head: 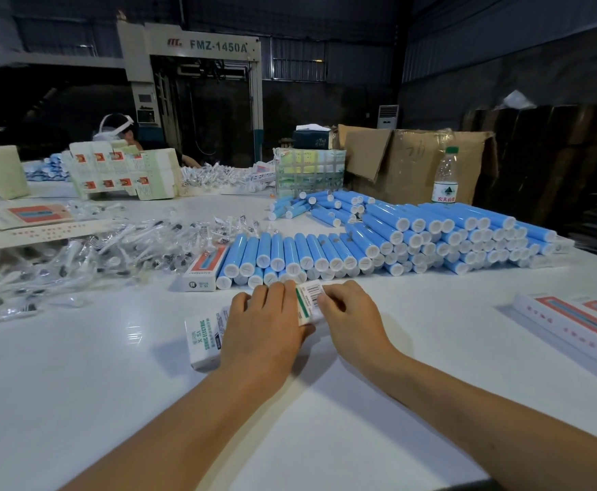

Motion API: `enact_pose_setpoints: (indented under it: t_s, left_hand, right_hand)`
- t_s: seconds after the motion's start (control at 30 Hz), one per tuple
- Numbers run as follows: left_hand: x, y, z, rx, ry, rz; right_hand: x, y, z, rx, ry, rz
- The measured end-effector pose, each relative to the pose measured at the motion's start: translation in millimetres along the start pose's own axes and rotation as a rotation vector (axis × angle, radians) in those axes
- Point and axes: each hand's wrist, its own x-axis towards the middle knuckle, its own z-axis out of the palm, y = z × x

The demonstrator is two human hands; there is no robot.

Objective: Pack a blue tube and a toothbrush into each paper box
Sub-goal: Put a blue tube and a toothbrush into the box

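Two bare forearms are seen entering from the lower edge of the view. No sleeve is worn on either arm as far as the frame reaches; both are uncovered from the wrist back to the picture's edge. The left hand (263, 326) and the right hand (351, 318) are ungloved. The fingernails that can be seen are kept short and unpainted.
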Motion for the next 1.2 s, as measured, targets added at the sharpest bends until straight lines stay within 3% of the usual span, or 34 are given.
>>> enact_pose_setpoints:
  t_s: [0.2,0.3,0.4,0.53,0.6,0.7,0.83,0.9,1.07,1.2]
  left_hand:
    - [2.8,-2.4,-0.8,-0.011,-0.001,-0.026]
    - [6.1,-5.9,-3.1,-0.039,0.004,-0.086]
    - [7.1,-8.1,-5.5,-0.1,0.032,-0.129]
    - [5.1,-2.6,-6.9,-0.132,0.043,-0.076]
    - [3.1,0.5,-6.4,-0.11,0.042,-0.026]
    - [2.8,4.2,-4.6,-0.111,0.035,-0.009]
    - [0.8,10.7,-6.2,-0.117,-0.034,0.001]
    - [-1.6,13.0,-11.5,-0.09,-0.065,0.0]
    - [-4.6,13.6,-14.5,-0.115,-0.01,0.015]
    - [-2.6,9.6,-10.8,-0.154,0.016,0.005]
  right_hand:
    - [1.1,-3.4,-1.3,-0.073,-0.084,-0.082]
    - [2.2,-6.7,-8.7,-0.097,0.043,-0.135]
    - [9.2,-7.5,-16.4,0.231,0.186,0.039]
    - [14.8,-11.8,-15.2,1.101,-0.101,0.579]
    - [14.5,-10.8,-12.4,1.229,-0.187,0.612]
    - [12.2,-10.0,-6.3,1.102,-0.145,0.495]
    - [0.3,-8.1,1.7,0.241,-0.03,0.123]
    - [-5.8,-9.3,3.9,0.062,-0.008,0.003]
    - [-10.6,-11.9,0.8,0.085,-0.03,-0.031]
    - [-6.5,-15.1,-5.3,0.498,-0.114,0.173]
